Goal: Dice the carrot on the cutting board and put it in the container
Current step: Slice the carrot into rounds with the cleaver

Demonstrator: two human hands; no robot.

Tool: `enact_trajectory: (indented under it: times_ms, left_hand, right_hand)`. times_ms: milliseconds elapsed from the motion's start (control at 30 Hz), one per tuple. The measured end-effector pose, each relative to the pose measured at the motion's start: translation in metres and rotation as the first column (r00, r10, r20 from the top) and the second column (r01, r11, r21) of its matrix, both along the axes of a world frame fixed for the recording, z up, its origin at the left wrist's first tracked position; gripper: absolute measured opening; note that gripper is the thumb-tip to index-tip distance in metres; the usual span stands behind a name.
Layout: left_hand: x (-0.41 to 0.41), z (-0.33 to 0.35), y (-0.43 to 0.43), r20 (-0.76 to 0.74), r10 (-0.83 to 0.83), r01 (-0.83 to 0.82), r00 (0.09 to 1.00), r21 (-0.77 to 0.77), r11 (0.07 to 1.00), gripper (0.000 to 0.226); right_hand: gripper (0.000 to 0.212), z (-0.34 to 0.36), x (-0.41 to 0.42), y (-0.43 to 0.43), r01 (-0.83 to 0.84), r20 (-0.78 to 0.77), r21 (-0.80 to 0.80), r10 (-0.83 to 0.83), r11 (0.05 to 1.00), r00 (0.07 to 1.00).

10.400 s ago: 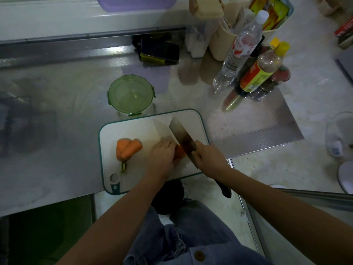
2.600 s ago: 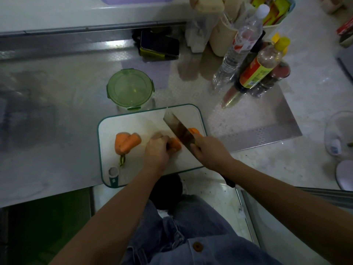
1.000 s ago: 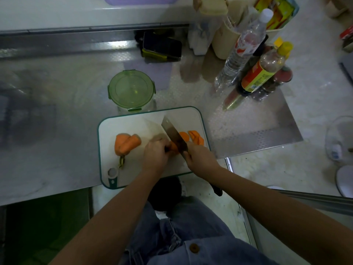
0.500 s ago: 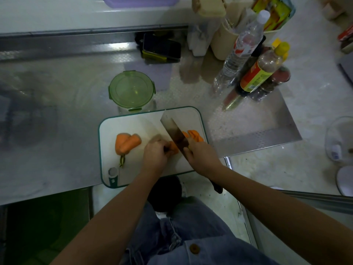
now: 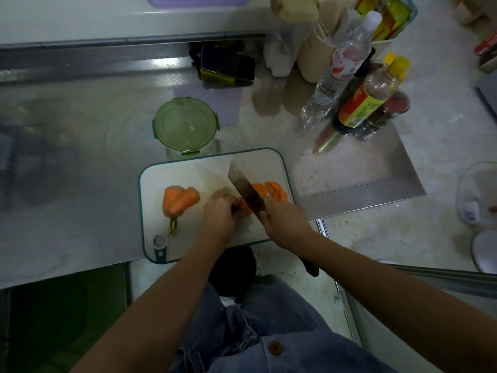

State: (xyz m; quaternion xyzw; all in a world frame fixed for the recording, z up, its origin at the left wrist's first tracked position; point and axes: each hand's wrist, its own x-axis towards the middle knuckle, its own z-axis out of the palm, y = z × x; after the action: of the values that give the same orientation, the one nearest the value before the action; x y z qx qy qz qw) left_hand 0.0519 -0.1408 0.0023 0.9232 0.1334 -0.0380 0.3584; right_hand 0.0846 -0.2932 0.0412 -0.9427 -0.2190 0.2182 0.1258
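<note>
With our left hand [image 5: 219, 215] curled over the carrot piece [image 5: 244, 207] on the cutting board [image 5: 188, 168] and our right hand [image 5: 285, 219] gripping the cleaver [image 5: 246, 189], we do best to tuck that left hand back, since it seems close to the blade, and slice evenly.

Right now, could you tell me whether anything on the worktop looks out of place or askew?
Two things. The cutting board juts past the table at its front edge, so it could tip under pressure. The container behind it has its green lid on, so nothing can go in yet.
</note>
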Motion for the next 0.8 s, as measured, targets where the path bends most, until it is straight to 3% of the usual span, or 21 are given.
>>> enact_trajectory:
  times_ms: [200,367,567,800]
  left_hand:
    - [0.000,-0.002,0.000,-0.015,-0.001,0.001,1.000,-0.024,1.000,0.002]
    - [0.001,-0.003,0.000,-0.050,-0.016,0.019,0.999,0.050,0.999,0.004]
    - [0.000,0.002,-0.002,-0.071,0.007,-0.004,0.997,0.040,0.999,0.003]
    - [0.000,-0.003,-0.001,-0.078,0.036,-0.034,0.996,0.030,0.999,0.006]
  right_hand:
    - [0.037,-0.014,-0.002,0.009,0.051,-0.052,0.006,-0.051,0.999,0.997]
    - [0.031,-0.024,-0.005,0.011,0.055,-0.009,0.006,-0.055,0.998,0.998]
    - [0.044,-0.019,0.002,0.005,0.066,-0.012,0.149,-0.065,0.987,0.998]
    - [0.047,-0.013,0.008,-0.001,-0.023,0.051,0.125,0.017,0.992,0.999]
